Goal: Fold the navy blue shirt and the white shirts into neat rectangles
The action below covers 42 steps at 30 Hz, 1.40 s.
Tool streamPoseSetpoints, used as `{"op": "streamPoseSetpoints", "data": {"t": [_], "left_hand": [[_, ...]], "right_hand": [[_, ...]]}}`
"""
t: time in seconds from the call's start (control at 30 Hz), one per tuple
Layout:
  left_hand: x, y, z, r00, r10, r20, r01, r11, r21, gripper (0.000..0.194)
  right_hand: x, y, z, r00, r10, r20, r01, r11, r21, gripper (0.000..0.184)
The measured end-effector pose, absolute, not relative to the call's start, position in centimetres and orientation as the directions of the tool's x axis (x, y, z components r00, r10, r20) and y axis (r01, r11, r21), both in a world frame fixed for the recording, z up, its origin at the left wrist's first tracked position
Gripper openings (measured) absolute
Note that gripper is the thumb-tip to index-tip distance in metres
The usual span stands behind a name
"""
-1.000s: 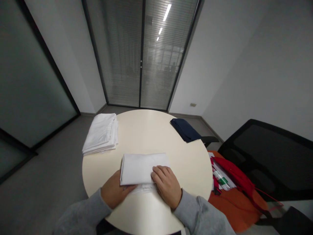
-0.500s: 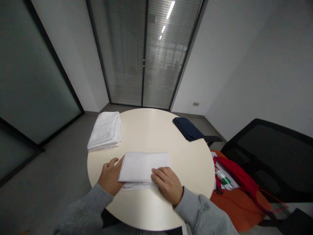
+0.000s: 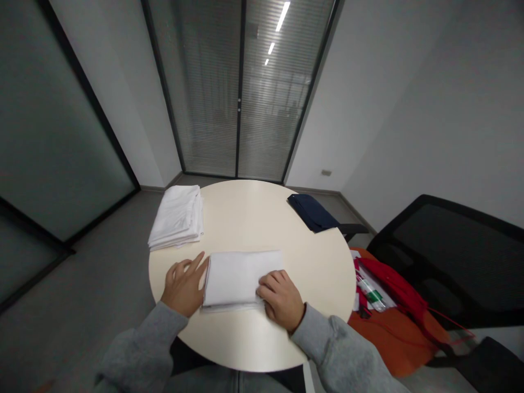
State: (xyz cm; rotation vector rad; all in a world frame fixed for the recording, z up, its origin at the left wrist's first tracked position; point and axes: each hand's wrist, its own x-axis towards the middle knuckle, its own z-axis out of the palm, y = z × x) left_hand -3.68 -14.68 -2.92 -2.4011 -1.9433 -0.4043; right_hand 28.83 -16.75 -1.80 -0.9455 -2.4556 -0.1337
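Observation:
A folded white cloth (image 3: 241, 279) lies in a flat rectangle near the front of the round table (image 3: 249, 341). Its layers nearly line up, with a thin strip of a lower layer showing along the near edge. At its left edge rests my left hand (image 3: 184, 286), open, fingers spread, the index finger and thumb side against the fold. My right hand (image 3: 282, 300) is over the right part of the cloth, its fingers curled and closed on the fabric near the front right corner; the thumb is partly hidden.
A stack of folded white cloths (image 3: 177, 217) sits at the table's left edge. Dark blue folded fabric (image 3: 313, 212) lies at the back right edge. An orange-seated chair (image 3: 399, 344) holds a red bag (image 3: 395, 281) and a clear plastic package (image 3: 374, 297).
The cloth's upper layers have come down nearly level with the lower layer at the front. My right fingers have curled in from lying flatter; my left fingers have spread.

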Motion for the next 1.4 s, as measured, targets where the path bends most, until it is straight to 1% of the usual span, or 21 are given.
{"op": "streamPoseSetpoints", "data": {"t": [0.03, 0.07, 0.13, 0.17, 0.2, 0.23, 0.3, 0.37, 0.47, 0.5, 0.57, 0.63, 0.7, 0.8, 0.87, 1.0, 1.07, 1.13, 1.23, 1.3, 1.4], "left_hand": [[-3.9, -14.4, -2.4, 0.153, 0.957, 0.246, 0.962, -0.201, 0.185, 0.046], [-4.0, -14.2, -1.7, 0.129, 0.949, 0.289, 0.950, -0.202, 0.238, 0.041], [-3.4, -13.9, 0.2, 0.124, 0.905, 0.406, 0.899, -0.276, 0.340, 0.043], [-2.6, -13.9, 1.3, 0.152, 0.874, 0.461, 0.865, -0.343, 0.366, 0.044], [-1.7, -14.0, 2.2, 0.202, 0.844, 0.497, 0.833, -0.415, 0.365, 0.043], [-0.5, -14.1, 2.9, 0.274, 0.817, 0.507, 0.808, -0.482, 0.339, 0.043], [2.1, -14.2, 3.2, 0.446, 0.771, 0.456, 0.772, -0.588, 0.239, 0.049], [4.2, -14.4, 2.0, 0.545, 0.752, 0.370, 0.765, -0.627, 0.147, 0.061], [5.4, -14.4, -0.8, 0.579, 0.754, 0.310, 0.775, -0.627, 0.078, 0.065], [5.3, -14.4, -1.5, 0.583, 0.753, 0.307, 0.775, -0.628, 0.068, 0.065], [5.0, -14.4, -2.3, 0.592, 0.744, 0.310, 0.770, -0.635, 0.055, 0.064], [4.7, -14.5, -2.4, 0.596, 0.740, 0.312, 0.766, -0.640, 0.053, 0.061], [4.5, -14.5, -2.0, 0.603, 0.736, 0.307, 0.761, -0.646, 0.054, 0.059], [4.2, -14.4, -1.8, 0.621, 0.723, 0.304, 0.746, -0.664, 0.055, 0.061], [3.7, -14.3, -2.0, 0.636, 0.707, 0.308, 0.731, -0.681, 0.054, 0.063], [2.7, -13.9, -2.9, 0.654, 0.690, 0.309, 0.712, -0.700, 0.058, 0.063], [2.4, -13.6, -2.9, 0.663, 0.694, 0.282, 0.706, -0.704, 0.072, 0.062], [2.5, -13.1, -2.3, 0.673, 0.706, 0.220, 0.703, -0.703, 0.105, 0.057], [3.5, -11.7, -0.1, 0.664, 0.741, 0.100, 0.722, -0.670, 0.172, 0.047], [4.6, -10.4, 1.6, 0.621, 0.782, 0.047, 0.762, -0.617, 0.197, 0.046], [5.9, -8.2, 2.9, 0.582, 0.811, -0.060, 0.804, -0.564, 0.188, 0.049]], "right_hand": [[28.8, -16.8, -1.8, -0.643, 0.593, 0.485, 0.648, 0.758, -0.069, 0.021], [28.7, -16.8, -1.8, -0.653, 0.582, 0.484, 0.643, 0.764, -0.051, 0.019], [28.6, -16.9, -1.9, -0.669, 0.555, 0.495, 0.630, 0.776, -0.017, 0.017], [28.6, -17.0, -2.0, -0.676, 0.539, 0.503, 0.622, 0.783, -0.003, 0.016], [28.6, -17.0, -2.0, -0.682, 0.521, 0.513, 0.611, 0.792, 0.008, 0.017], [28.6, -17.1, -2.0, -0.688, 0.505, 0.522, 0.598, 0.801, 0.014, 0.018], [28.8, -17.5, -1.7, -0.698, 0.485, 0.527, 0.572, 0.820, 0.002, 0.018], [29.1, -18.0, -0.7, -0.692, 0.520, 0.500, 0.569, 0.820, -0.066, 0.015], [28.8, -18.5, 2.0, -0.625, 0.675, 0.392, 0.653, 0.728, -0.212, 0.013], [28.5, -18.5, 2.9, -0.586, 0.727, 0.357, 0.694, 0.678, -0.242, 0.013], [27.3, -17.8, 4.3, -0.507, 0.796, 0.331, 0.764, 0.593, -0.256, 0.021], [26.0, -16.5, 4.4, -0.467, 0.817, 0.338, 0.797, 0.554, -0.240, 0.036], [25.2, -15.2, 3.1, -0.470, 0.824, 0.316, 0.805, 0.547, -0.230, 0.051], [25.1, -14.3, 0.2, -0.465, 0.852, 0.240, 0.818, 0.517, -0.251, 0.063], [25.6, -14.5, -1.1, -0.440, 0.870, 0.221, 0.833, 0.487, -0.263, 0.069], [26.4, -15.7, -1.5, -0.407, 0.887, 0.218, 0.847, 0.456, -0.274, 0.074], [26.5, -16.3, -1.3, -0.397, 0.894, 0.209, 0.850, 0.443, -0.283, 0.076], [26.5, -16.6, -1.0, -0.389, 0.900, 0.198, 0.854, 0.433, -0.289, 0.076], [26.5, -16.9, -0.7, -0.400, 0.900, 0.173, 0.855, 0.435, -0.283, 0.075], [26.6, -16.8, -0.4, -0.417, 0.896, 0.151, 0.854, 0.443, -0.274, 0.077], [27.0, -15.8, 0.7, -0.448, 0.887, 0.109, 0.843, 0.460, -0.279, 0.074]]}}
